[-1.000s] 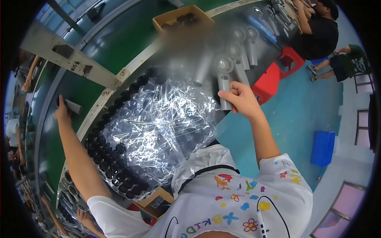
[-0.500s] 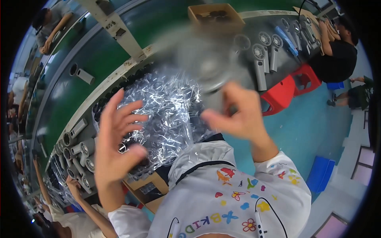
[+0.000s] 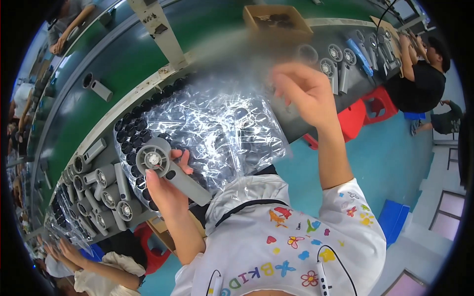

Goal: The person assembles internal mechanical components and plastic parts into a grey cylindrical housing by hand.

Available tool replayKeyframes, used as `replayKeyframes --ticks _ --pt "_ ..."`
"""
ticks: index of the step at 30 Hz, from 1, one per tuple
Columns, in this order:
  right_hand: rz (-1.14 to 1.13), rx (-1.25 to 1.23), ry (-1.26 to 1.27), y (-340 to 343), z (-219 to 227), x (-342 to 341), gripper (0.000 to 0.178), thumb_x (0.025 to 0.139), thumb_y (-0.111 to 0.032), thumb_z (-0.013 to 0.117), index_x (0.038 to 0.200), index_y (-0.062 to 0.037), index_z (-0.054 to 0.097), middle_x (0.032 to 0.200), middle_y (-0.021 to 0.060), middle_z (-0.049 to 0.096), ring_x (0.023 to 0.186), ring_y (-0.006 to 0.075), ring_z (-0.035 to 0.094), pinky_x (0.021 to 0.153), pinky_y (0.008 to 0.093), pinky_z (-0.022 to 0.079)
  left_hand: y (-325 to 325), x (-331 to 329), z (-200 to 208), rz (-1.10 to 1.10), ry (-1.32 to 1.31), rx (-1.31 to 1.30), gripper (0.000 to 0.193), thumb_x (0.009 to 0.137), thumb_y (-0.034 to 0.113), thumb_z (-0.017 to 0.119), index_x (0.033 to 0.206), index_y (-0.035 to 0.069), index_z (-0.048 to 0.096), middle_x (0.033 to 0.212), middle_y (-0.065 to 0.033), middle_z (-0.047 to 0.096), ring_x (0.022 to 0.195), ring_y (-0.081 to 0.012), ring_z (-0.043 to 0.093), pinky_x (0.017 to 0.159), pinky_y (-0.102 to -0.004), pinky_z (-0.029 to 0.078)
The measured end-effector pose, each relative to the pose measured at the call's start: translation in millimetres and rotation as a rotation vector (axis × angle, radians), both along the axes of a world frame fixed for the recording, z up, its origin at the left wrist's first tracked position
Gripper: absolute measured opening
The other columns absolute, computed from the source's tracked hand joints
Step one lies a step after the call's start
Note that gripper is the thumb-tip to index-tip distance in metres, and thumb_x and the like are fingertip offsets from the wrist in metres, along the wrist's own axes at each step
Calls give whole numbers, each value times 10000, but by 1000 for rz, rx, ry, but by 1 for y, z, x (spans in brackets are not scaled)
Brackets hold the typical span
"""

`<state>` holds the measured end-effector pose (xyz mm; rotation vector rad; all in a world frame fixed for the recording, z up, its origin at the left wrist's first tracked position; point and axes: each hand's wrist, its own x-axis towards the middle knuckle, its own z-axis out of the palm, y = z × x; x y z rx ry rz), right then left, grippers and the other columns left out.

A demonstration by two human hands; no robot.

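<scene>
My left hand (image 3: 170,197) is closed around a grey handheld fan (image 3: 183,183), its round head toward the far left and its handle slanting down to the right. The fan is over the near left edge of a crinkled clear plastic sheet (image 3: 217,123). Rows of black rings (image 3: 131,130) show along the sheet's left and far edges, and more lie dimly beneath it. Beyond the sheet's far right corner my right hand (image 3: 307,93) is raised with its fingers curled together. A hazy blur covers its fingertips, so whatever they hold cannot be made out.
Several grey fans (image 3: 101,192) lie heaped at the left, and others (image 3: 328,69) stand at the far right by a blue one (image 3: 359,56). A cardboard box (image 3: 279,22) holds dark parts. Red stools (image 3: 353,118) stand beside the bench. Co-workers sit at both ends.
My left hand was open and empty; now it grips a grey fan. The plastic sheet lies flatter and farther right, baring black rings on its left. My right hand rose, its fingers curling in.
</scene>
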<state>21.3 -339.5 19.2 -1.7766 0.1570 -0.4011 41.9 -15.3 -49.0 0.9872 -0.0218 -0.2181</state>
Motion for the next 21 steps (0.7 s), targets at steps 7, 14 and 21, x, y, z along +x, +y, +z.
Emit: replayKeyframes --ticks 7,14,21 --pt "224 -798 -316 25 -16 59 193 843 -126 689 1009 -47 749 921 141 725 820 328 702 722 419 567 -1 4 -11 -17 33 61 636 980 455 641 1361 -28 479 1114 -214 668 921 -306 710 705 -408 619" --pt "37 -949 21 1 -32 71 230 812 -192 744 968 -23 743 927 145 711 827 334 686 758 421 537 -3 4 -4 -86 13 17 585 1023 417 596 1376 -28 457 1164 -202 659 884 -266 711 742 -378 621" --pt "6 -814 34 -9 -30 70 252 839 -191 736 1037 -35 749 954 139 720 841 298 698 781 374 546 -6 8 -9 -89 47 19 571 1035 415 576 1383 -22 458 1155 -197 664 876 -267 714 731 -380 621"
